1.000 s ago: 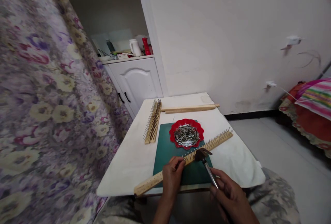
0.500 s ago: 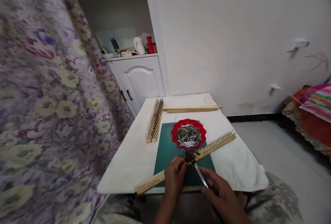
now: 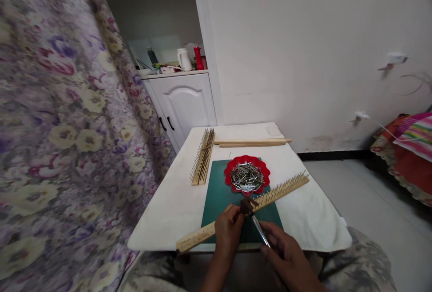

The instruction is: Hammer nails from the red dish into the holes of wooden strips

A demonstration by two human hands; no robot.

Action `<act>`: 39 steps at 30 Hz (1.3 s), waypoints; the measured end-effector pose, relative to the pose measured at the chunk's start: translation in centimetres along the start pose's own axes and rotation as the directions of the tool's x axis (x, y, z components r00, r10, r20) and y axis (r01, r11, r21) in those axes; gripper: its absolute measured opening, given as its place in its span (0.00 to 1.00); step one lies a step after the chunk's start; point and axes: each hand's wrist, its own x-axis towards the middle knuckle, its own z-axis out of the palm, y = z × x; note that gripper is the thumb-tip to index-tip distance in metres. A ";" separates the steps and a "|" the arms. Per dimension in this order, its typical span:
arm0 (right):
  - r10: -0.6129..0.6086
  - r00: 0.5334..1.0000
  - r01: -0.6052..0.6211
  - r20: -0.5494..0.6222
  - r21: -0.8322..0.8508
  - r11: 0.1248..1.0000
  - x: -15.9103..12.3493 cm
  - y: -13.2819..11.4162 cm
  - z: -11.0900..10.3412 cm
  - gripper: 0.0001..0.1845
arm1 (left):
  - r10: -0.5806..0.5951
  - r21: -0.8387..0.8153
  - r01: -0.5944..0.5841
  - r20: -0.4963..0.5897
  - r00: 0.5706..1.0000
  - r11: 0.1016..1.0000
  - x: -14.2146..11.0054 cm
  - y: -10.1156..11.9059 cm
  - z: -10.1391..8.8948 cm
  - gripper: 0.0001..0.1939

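Note:
A long wooden strip (image 3: 280,189) studded with upright nails lies diagonally across a green cutting mat (image 3: 220,195) on a white table (image 3: 168,211). My left hand (image 3: 228,230) rests on the strip's bare part, fingers pinched at the spot beneath the hammer head, likely on a nail too small to see. My right hand (image 3: 286,256) is closed around the metal handle of a small hammer (image 3: 251,211), whose head sits on the strip right by my left fingertips. A red scalloped dish (image 3: 230,171) full of loose nails stands just beyond.
Another nailed wooden strip (image 3: 202,157) lies at the table's left. Two plain slats (image 3: 251,142) lie along its far edge. A floral curtain (image 3: 60,139) hangs close on the left, a white cabinet (image 3: 182,103) stands behind, and bedding (image 3: 408,148) is at the right.
The hammer head has moved left along the strip and come down next to my left fingertips. My left hand has stayed on the strip.

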 end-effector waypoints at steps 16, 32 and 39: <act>0.036 0.987 -0.006 -0.154 0.191 0.982 -0.9 0.6 -0.4 0.22 | 0.019 -0.034 -0.018 0.015 1.000 0.999 -0.2 0.3 -0.4 0.09; 0.123 0.961 -0.071 -0.248 0.208 0.976 -2.0 1.4 -2.2 0.27 | 0.095 0.292 -0.097 0.021 0.995 0.951 -1.8 -1.4 -3.7 0.11; 0.120 0.952 -0.050 -0.282 0.244 0.968 -2.0 0.9 -2.0 0.27 | 0.073 0.291 -0.078 0.028 0.997 0.954 -2.0 -1.5 -2.9 0.11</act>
